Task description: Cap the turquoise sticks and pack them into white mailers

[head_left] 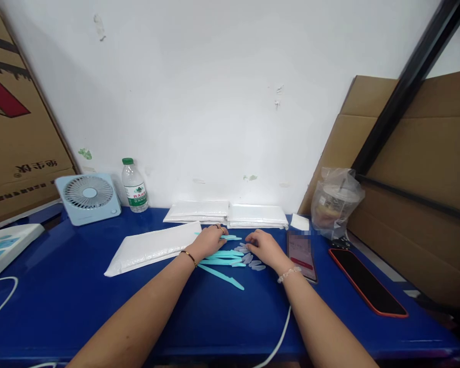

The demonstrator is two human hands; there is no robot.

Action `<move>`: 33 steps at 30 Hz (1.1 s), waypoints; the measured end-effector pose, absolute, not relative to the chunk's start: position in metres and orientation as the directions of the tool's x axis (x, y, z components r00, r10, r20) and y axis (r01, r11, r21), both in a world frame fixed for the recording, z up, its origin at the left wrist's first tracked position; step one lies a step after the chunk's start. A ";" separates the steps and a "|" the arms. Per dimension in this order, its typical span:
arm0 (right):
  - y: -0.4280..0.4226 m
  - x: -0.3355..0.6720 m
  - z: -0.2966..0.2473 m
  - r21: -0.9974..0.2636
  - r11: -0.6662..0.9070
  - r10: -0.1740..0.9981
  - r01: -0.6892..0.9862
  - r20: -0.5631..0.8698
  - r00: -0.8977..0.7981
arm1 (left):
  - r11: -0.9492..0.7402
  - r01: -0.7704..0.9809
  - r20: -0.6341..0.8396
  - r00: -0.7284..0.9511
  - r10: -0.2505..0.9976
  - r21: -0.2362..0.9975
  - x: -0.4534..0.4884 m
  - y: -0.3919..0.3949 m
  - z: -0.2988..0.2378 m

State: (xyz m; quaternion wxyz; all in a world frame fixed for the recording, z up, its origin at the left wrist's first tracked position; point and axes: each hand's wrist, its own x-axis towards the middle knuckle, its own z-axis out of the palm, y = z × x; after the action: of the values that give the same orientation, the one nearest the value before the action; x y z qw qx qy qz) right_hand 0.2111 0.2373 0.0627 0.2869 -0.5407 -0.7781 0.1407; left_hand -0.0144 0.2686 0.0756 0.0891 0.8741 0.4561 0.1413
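Note:
Several turquoise eyebrow razors (pixel 224 277) lie on the blue table, roughly side by side. My left hand (pixel 210 241) is over their upper end, fingers closed around an eyebrow razor whose ends show on either side. To the right of the razors is a loose group of small translucent plastic caps (pixel 256 265). My right hand (pixel 263 247) reaches in over these caps with curled fingers, its fingertips at the group's upper edge. Whatever is between those fingertips is too small to make out. A white padded mailer (pixel 149 248) lies flat to the left of my left hand.
More white mailers (pixel 256 214) are stacked against the wall. A phone (pixel 302 258) lies beside my right wrist, and a red-edged phone (pixel 368 283) farther right. A bagged drink cup (pixel 335 204), a water bottle (pixel 135 186) and a small fan (pixel 88 197) stand behind. A white cable (pixel 281 337) crosses the front.

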 end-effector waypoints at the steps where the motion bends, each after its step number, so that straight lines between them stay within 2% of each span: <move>1: 0.239 0.209 0.059 -0.522 0.371 0.924 0.768 0.284 -0.254 | -0.575 0.765 0.183 0.545 0.818 0.290 -0.015 0.268 0.076; 4: 0.242 0.206 0.055 -0.535 0.334 0.940 0.776 0.247 -0.234 | -0.579 0.745 0.180 0.552 0.814 0.331 -0.022 0.262 0.080; 8: 0.241 0.210 0.060 -0.609 0.294 0.955 0.737 0.218 -0.201 | -0.587 0.702 0.071 0.615 0.785 0.403 -0.030 0.252 0.088; 12: 0.234 0.215 0.073 -0.738 0.277 0.961 0.615 0.212 -0.178 | -0.572 0.679 0.037 0.629 0.776 0.460 -0.031 0.247 0.089; 18: 0.227 0.217 0.087 -0.890 0.232 0.961 0.391 0.147 -0.235 | -0.508 0.669 -0.004 0.606 0.795 0.542 -0.035 0.249 0.088; 24: 0.224 0.217 0.091 -0.907 0.243 0.950 0.343 0.153 -0.271 | -0.388 0.566 0.013 0.554 0.832 0.727 -0.040 0.253 0.092; 33: 0.221 0.206 0.090 -0.912 0.245 0.947 0.329 0.152 -0.283 | -0.382 0.522 0.020 0.571 0.821 0.763 -0.036 0.250 0.093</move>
State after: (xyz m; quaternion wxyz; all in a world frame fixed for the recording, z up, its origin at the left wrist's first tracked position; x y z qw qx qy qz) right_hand 0.2057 0.2211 0.0895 0.3812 -0.4620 -0.6907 0.4052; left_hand -0.0355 0.2504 0.0926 0.3683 0.8061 0.4166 0.2026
